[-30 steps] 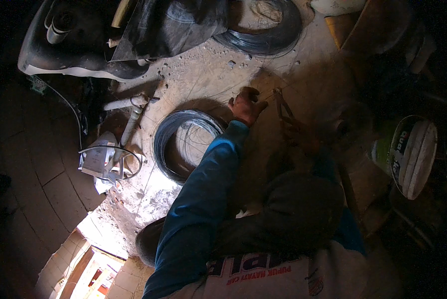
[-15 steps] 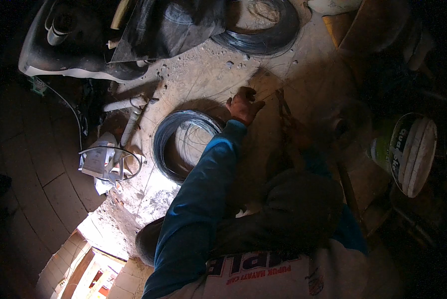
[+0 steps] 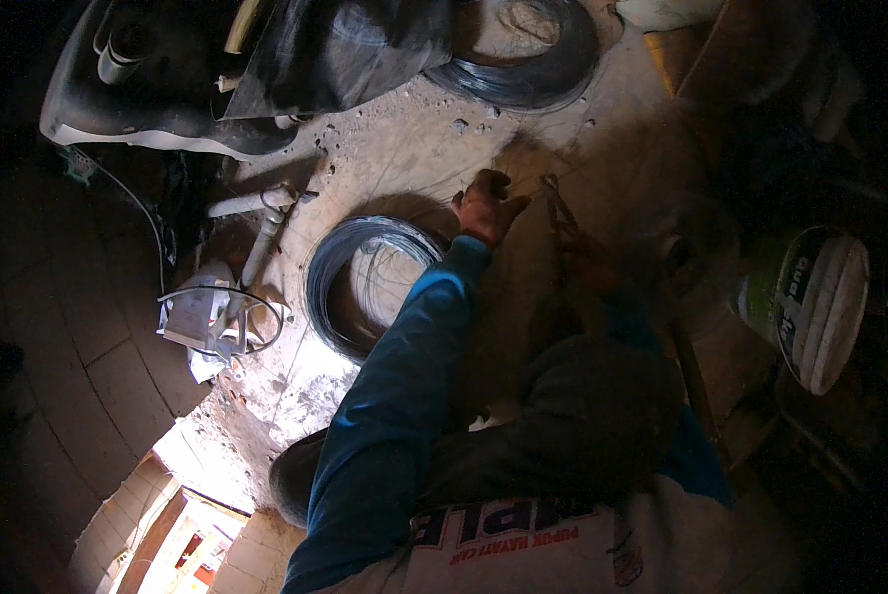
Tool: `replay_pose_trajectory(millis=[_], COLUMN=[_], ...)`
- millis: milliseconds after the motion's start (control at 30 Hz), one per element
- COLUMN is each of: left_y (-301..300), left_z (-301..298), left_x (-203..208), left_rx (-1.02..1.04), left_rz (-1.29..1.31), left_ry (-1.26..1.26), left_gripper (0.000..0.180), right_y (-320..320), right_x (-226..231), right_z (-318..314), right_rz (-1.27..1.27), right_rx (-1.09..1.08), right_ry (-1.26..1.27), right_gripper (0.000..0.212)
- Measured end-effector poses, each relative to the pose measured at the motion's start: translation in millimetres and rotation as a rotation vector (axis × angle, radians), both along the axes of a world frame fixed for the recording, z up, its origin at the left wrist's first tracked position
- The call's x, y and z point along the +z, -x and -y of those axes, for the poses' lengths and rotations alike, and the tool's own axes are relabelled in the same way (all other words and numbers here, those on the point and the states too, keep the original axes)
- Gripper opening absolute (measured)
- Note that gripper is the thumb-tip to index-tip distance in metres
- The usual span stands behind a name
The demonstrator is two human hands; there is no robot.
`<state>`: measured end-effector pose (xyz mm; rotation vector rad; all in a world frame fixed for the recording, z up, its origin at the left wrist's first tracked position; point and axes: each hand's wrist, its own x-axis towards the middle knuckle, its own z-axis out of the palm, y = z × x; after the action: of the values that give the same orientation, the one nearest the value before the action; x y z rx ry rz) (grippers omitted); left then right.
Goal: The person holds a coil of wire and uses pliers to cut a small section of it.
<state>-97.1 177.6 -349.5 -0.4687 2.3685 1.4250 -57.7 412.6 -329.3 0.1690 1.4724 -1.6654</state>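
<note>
A: Nearest the camera, what shows?
B: A dark knee and a blue sleeve; the sleeve runs up from the lower edge to the left hand (image 3: 485,206), which rests on the dusty concrete floor (image 3: 404,148); its fingers (image 3: 490,182) are curled narrow, and whether they pinch anything I cannot tell.

A: And the right hand?
B: The right hand (image 3: 587,267) sits in deep shadow just right of the left one; it is near a thin wire strand (image 3: 560,213) that stands up beside the left hand; whether its fingers grip the strand cannot be told in that dark.

A: What lies beside the left arm?
B: A coil of dark wire (image 3: 365,282) flat on the floor, just left of the sleeve and close below the left hand; further left a small wire basket with a white packet (image 3: 211,322) and a pale pipe piece (image 3: 261,223), near the floor's left edge.

A: To the right?
B: A white bucket (image 3: 810,302) tipped on its side, well apart from both hands, in shadow.

A: And farthest off?
B: A second, larger coil of wire (image 3: 528,59) at the far edge of the floor; a black sheet (image 3: 335,49) lies beside it to the left, overlapping the coil's rim.
</note>
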Motion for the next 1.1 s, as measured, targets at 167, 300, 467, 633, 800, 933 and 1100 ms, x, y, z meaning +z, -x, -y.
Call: replay_pose_trajectory(millis=[167,300,467,633,800,933,1100], left_y=[2.8,-2.0,-9.5,-11.2,-10.3,-12.9,-13.5], left_z=[-3.7,2.9,-17.7,-16.7,-16.4,-12.3,-6.0], left_x=[7.3,27.8,19.9,15.7,14.9,8.3,6.0], left_rx=[-0.052,-0.11,-0.162,-0.101,-0.106,-0.071,-0.129], left_rz=[-0.048,0.04,-0.045,-0.086,-0.1,-0.13,-0.096], left_ry=[0.049,0.17,0.33,0.341,0.236,0.223,0.195], left_gripper=[0.057,0.062,0.063,0.055,0.053,0.053,0.055], right_y=[-16.6,-26.2,-21.2,-14.4,-13.5,-11.6,-4.8], right_x=[-37.1,-81.2,-39.3,-22.2,-13.2,-11.5,7.6], right_z=[-32.1,-41.1,-24.6,-12.6,-14.3,-9.0,-0.7], right_rz=[-0.223,-0.312,-0.185,-0.232,-0.24,-0.214,-0.202], right_rx=[0.102,0.228,0.069,0.085,0.053,0.0,0.071], right_ry=[-0.316,-0.306,-0.277,-0.256,-0.444,-0.162,-0.165], right_gripper=[0.044,0.042,0.044,0.045,0.047,0.05,0.049])
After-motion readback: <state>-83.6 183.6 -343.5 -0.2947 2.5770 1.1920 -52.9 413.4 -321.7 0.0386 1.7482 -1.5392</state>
